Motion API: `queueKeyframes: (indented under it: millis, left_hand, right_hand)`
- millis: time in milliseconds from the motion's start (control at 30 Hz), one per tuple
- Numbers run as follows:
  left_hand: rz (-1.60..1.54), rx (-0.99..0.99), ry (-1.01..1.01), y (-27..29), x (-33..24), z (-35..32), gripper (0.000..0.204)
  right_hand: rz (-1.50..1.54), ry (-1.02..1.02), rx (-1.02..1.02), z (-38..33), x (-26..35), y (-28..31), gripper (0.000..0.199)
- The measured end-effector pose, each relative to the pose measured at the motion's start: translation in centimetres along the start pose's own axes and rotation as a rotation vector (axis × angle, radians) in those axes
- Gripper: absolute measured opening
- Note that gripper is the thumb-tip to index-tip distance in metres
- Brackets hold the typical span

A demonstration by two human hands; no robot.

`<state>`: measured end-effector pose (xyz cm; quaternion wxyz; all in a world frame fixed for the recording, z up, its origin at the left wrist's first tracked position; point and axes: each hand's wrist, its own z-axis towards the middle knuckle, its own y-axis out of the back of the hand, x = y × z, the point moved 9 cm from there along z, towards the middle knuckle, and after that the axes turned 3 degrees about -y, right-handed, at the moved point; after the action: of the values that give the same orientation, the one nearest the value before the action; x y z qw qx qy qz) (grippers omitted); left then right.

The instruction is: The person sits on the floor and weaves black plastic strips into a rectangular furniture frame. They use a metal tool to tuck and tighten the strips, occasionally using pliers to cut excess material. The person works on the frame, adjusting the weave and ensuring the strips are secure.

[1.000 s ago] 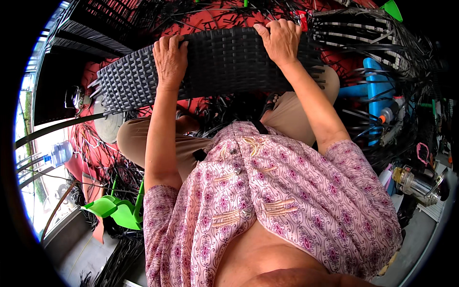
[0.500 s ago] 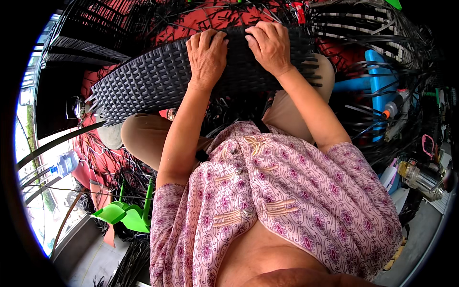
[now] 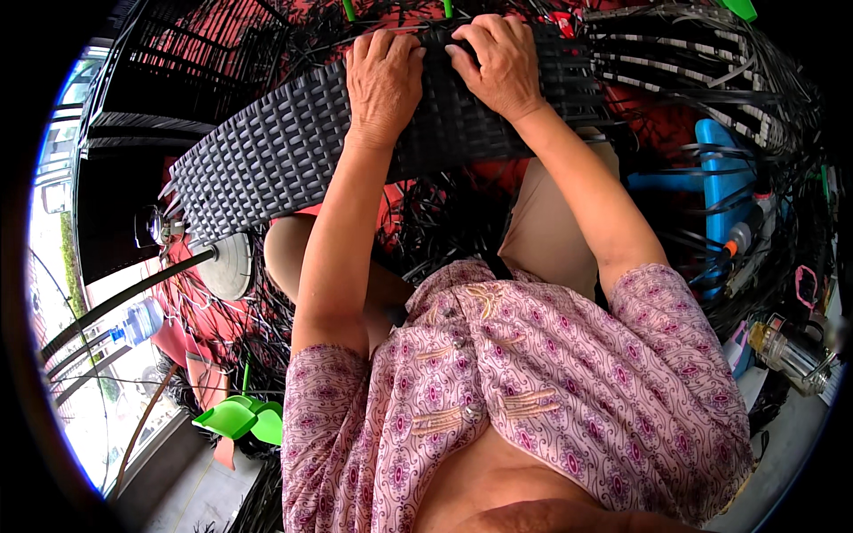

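A dark grey woven panel [image 3: 267, 151], apparently plastic wicker, stretches across in front of me above my knees. My left hand [image 3: 384, 87] is curled over its far edge near the middle, fingertips hidden behind that edge. A short gap to the right, my right hand [image 3: 502, 69] grips the same edge with bent fingers, its thumb toward the left hand. Loose strip ends stick out at the panel's left and right ends.
Black strips lie in tangles over the red floor covering [image 3: 391, 209]. At right stand a blue plastic piece [image 3: 724, 178] and a glass jar [image 3: 786, 355]. A round grey fan-like base [image 3: 229, 266], a green scoop [image 3: 227, 416] and a water bottle [image 3: 138, 322] are at left.
Both hands and the panel are now a little higher in the picture, farther from my body. My hands keep their hold on the far edge.
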<state>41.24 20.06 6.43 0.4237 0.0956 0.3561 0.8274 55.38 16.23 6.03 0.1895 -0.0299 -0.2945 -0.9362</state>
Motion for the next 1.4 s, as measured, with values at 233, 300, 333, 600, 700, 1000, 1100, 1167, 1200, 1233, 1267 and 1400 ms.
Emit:
queueKeyframes:
  millis: [233, 300, 333, 600, 700, 1000, 1100, 1167, 1200, 1233, 1267, 1400]
  left_hand:
    - [-0.008, 0.03, 0.028, -0.8, 0.4, 0.5, 0.01]
    - [-0.043, 0.036, 0.023, -1.0, 0.2, 0.2, 0.009]
    - [-0.043, 0.048, 0.026, -1.1, 0.2, 0.2, 0.009]
    - [-0.107, 0.016, 0.013, -0.1, -0.9, -1.6, 0.009]
    - [-0.122, 0.046, 0.025, -0.2, -0.6, -1.8, 0.011]
    - [-0.132, 0.001, 0.049, 0.5, -0.9, -2.2, 0.012]
    - [-0.058, 0.041, -0.018, 0.3, -2.7, -1.6, 0.017]
    - [-0.102, 0.065, -0.067, -0.3, -5.3, -0.8, 0.025]
    - [-0.142, 0.063, -0.093, -0.5, -6.9, -0.5, 0.028]
    - [-0.144, 0.069, -0.089, -1.2, -7.9, -0.4, 0.029]
    - [-0.145, 0.074, -0.084, -1.9, -8.7, -0.4, 0.031]
    - [-0.083, 0.036, -0.066, -2.7, -9.2, -1.5, 0.033]
  right_hand:
    - [0.04, -0.01, 0.03, 0.4, -0.6, -0.8, 0.015]
    - [0.061, -0.018, 0.038, 0.1, -0.8, -0.8, 0.014]
    - [0.067, -0.019, 0.038, 0.0, -0.8, -0.7, 0.014]
    - [0.036, -0.063, 0.114, -1.6, 1.2, 0.7, 0.01]
    - [0.189, -0.098, 0.067, -1.3, 0.5, 1.9, 0.011]
    - [0.56, -0.919, 0.178, -8.8, -13.1, 5.5, 0.043]
    - [0.569, -1.014, 0.186, -10.0, -14.3, 5.4, 0.04]
    - [0.592, -1.021, 0.159, -10.0, -14.2, 5.6, 0.037]
    - [0.604, -1.025, 0.149, -10.1, -14.0, 5.7, 0.035]
    - [0.642, -1.015, 0.146, -10.2, -13.9, 5.6, 0.034]
    - [0.68, -1.004, 0.144, -10.3, -13.7, 5.5, 0.032]
    - [0.675, -0.928, 0.183, -9.6, -13.1, 6.2, 0.028]
